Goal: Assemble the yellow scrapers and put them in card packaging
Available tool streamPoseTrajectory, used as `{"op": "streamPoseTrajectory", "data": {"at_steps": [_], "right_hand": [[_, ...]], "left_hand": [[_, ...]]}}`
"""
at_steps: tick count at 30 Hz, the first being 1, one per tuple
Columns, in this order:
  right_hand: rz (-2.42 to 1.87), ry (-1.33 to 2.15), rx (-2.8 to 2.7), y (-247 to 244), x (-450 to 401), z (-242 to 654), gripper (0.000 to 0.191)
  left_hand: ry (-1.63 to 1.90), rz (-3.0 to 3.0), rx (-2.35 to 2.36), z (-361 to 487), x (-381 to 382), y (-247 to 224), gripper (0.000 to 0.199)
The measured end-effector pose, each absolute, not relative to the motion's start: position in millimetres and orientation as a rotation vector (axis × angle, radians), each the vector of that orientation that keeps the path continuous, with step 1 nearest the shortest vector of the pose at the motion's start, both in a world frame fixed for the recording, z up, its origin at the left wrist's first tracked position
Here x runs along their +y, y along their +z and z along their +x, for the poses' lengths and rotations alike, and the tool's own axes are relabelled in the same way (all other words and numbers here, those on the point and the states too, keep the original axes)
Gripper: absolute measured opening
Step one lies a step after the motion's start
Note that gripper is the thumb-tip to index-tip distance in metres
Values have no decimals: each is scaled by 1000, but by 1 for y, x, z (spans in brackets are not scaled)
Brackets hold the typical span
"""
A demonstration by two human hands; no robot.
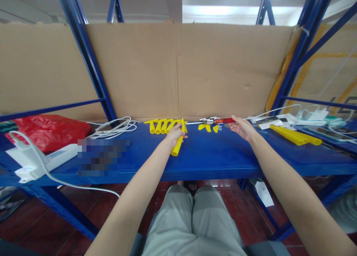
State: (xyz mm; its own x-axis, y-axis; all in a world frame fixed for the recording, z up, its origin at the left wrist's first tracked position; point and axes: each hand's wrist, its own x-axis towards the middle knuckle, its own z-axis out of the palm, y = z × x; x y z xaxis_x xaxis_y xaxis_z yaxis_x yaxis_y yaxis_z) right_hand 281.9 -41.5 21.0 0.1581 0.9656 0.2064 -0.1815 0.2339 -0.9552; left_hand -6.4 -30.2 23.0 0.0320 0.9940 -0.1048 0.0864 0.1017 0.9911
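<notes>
Head view: yellow tube [177,146], mid-shelf [212,159], is gripped at its upper end by left hand [175,134]; judged light, rigid, slippery; right hand [242,128] is closed on red-handled tool [225,120] near the back edge.

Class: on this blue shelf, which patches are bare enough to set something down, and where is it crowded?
Bare: the blue shelf front strip between left hand and right hand. Crowded: the back edge, with yellow T-pieces, white cables and yellow tubes.
</notes>
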Motion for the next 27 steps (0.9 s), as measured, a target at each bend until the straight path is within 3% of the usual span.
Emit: {"op": "streamPoseTrajectory", "data": {"at_steps": [10,20,27], "right_hand": [[-980,995,-1206,13,-37,289,35],[-860,1044,-1175,17,-37,291,24],[-1051,937,-1113,16,-38,285,37]], "left_hand": [[1065,1217,1300,-6,-28,21,76],[1049,1249,1307,-8,-23,19,79],[1071,1282,1306,-6,-30,21,77]]}}
